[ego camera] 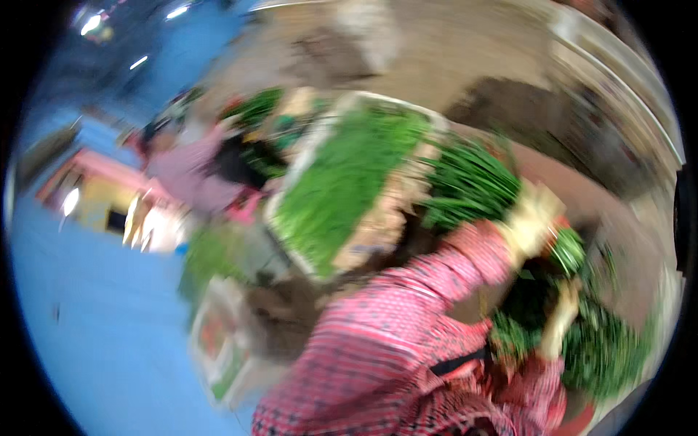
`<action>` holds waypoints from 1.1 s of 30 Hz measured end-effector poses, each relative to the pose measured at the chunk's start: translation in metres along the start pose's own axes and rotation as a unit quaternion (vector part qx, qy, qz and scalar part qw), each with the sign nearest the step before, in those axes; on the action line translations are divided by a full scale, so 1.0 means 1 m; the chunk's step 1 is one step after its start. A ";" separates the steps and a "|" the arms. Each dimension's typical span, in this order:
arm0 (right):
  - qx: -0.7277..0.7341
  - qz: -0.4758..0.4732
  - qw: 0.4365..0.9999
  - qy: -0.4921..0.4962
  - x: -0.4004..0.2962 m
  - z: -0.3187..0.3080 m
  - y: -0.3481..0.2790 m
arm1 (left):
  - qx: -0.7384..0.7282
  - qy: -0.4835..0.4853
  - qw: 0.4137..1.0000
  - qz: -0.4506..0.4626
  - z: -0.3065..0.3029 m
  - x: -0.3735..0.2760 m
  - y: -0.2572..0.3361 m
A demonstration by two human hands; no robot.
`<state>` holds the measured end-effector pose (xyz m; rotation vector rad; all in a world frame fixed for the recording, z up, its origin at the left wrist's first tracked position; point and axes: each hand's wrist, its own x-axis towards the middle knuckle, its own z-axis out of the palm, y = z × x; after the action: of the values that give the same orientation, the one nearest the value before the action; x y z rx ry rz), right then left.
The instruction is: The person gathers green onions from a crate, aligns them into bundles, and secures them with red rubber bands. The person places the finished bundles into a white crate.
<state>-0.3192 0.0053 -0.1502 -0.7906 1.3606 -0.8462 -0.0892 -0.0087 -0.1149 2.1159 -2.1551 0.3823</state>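
Observation:
The whole view is tilted and blurred. My left hand (531, 220), in a cream glove, is closed around a bundle of long green leafy vegetables (471, 182). The leaves fan out on one side of the hand, and the pale-green stem end (568, 252) sticks out on the other, with a reddish band-like patch beside it. Just below that end is my right hand (561, 313), also gloved; blur hides its fingers and whether it grips anything. Loose greens (605, 349) lie beside the right hand, and more greens (510, 338) are close to my body.
A white crate (294, 171) packed with green bundles (354, 174) stands beyond my left arm. Farther left, a person (199, 174) in a lilac top bends near other greens (259, 109). A whitish plastic bag (223, 338) lies at lower left on the floor.

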 end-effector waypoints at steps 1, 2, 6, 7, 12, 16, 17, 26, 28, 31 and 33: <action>0.002 0.015 0.999 0.030 -0.010 0.001 -0.019 | -0.102 -0.206 0.973 0.015 -0.090 0.014 -0.019; -0.015 0.023 0.997 0.070 -0.018 0.005 -0.041 | -0.185 -0.039 0.981 0.030 -0.048 0.001 -0.027; -0.070 0.033 0.997 0.018 0.006 0.005 -0.052 | -0.109 -0.165 0.978 0.069 -0.022 0.004 -0.076; -0.097 0.027 0.993 0.068 0.018 -0.009 -0.050 | -0.133 -0.177 0.972 0.077 -0.024 0.011 -0.076; -0.103 -0.051 0.967 0.229 0.032 -0.125 -0.081 | -0.128 -0.177 0.968 0.125 -0.008 0.020 -0.075; -0.437 -0.041 0.782 0.443 0.069 -0.228 -0.068 | -0.142 -0.182 0.962 0.146 0.007 0.025 -0.072; -0.491 -0.059 0.745 0.448 0.070 -0.232 -0.061 | -0.142 -0.191 0.961 0.140 0.008 0.025 -0.072; -0.540 -0.173 0.762 0.314 0.070 -0.107 -0.029 | -0.359 -0.266 0.894 0.035 -0.051 0.065 -0.105; -0.523 -0.171 0.788 0.276 0.060 -0.099 -0.036 | -0.489 -0.315 0.814 -0.020 -0.081 0.067 -0.115; -0.651 -0.211 0.670 0.288 0.049 -0.103 -0.052 | -0.671 -0.377 0.633 -0.086 -0.104 0.062 -0.114; -0.575 -0.360 0.651 0.341 0.032 -0.077 -0.085 | -0.689 -0.370 0.616 -0.095 -0.112 0.058 -0.106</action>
<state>-0.4004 -0.0637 -0.0964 -2.3001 2.3544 -0.8268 0.0023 -0.0376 0.0192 1.3766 -1.2842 -1.8196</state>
